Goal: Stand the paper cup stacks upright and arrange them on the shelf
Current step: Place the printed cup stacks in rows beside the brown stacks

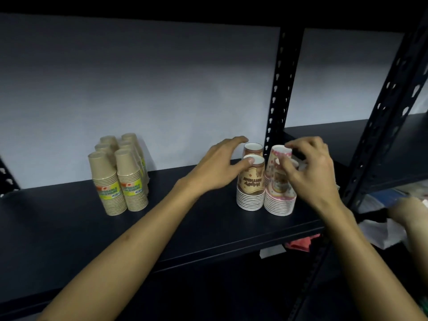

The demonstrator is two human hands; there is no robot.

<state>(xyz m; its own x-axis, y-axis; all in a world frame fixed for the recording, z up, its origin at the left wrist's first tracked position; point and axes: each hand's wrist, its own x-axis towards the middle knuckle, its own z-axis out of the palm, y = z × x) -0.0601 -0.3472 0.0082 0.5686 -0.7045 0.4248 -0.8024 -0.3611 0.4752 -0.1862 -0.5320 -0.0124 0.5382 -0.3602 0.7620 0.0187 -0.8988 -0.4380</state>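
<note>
From the head view, four printed stacks stand upside down on the dark metal shelf (208,228): two brown patterned paper cup stacks (251,191) beside two pink patterned paper cup stacks (279,195). To square them well, nudge the tops gently and keep the bases flush. The left hand (220,167) spreads over the brown tops, thumb touching; the right hand (308,167) pinches the front pink top. Kraft-coloured paper cup stacks (120,174) stand well apart.

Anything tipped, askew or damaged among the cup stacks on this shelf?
Mostly tidy. The rear pink patterned paper cup stack leans left, held by the right hand. The brown patterned stacks under the left hand and the plain kraft stacks stand upright.
</note>
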